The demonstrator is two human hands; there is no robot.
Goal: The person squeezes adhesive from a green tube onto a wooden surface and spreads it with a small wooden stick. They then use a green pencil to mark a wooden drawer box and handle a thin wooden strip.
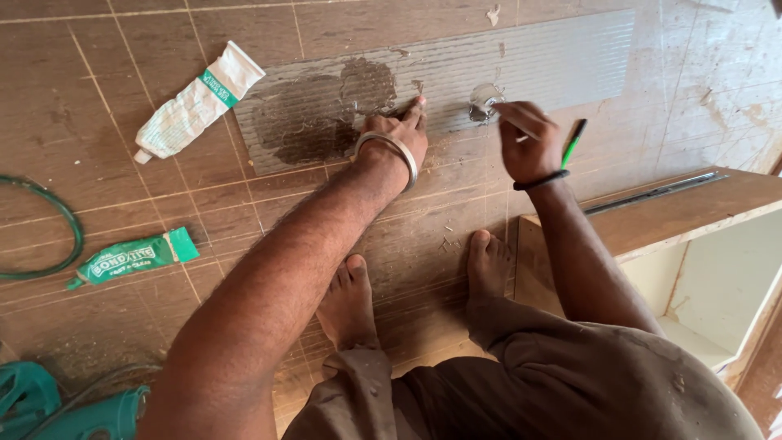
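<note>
Two hands work on a grey ribbed strip (521,65) lying on the floor. Left hand (399,134) presses flat on it, holding nothing. Right hand (525,143), fingers curled, grips a green pen (573,143) beside a metal fitting (483,102).

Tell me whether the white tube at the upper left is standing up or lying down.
Lying down. The white tube rests flat on the brown floor, slanted, its capped end lower left, apart from the left hand.

Grey ribbed strip (489,69) flat on brown floor, wet dark glue patch at its left; small metal fitting (484,101) on its lower edge.
</note>
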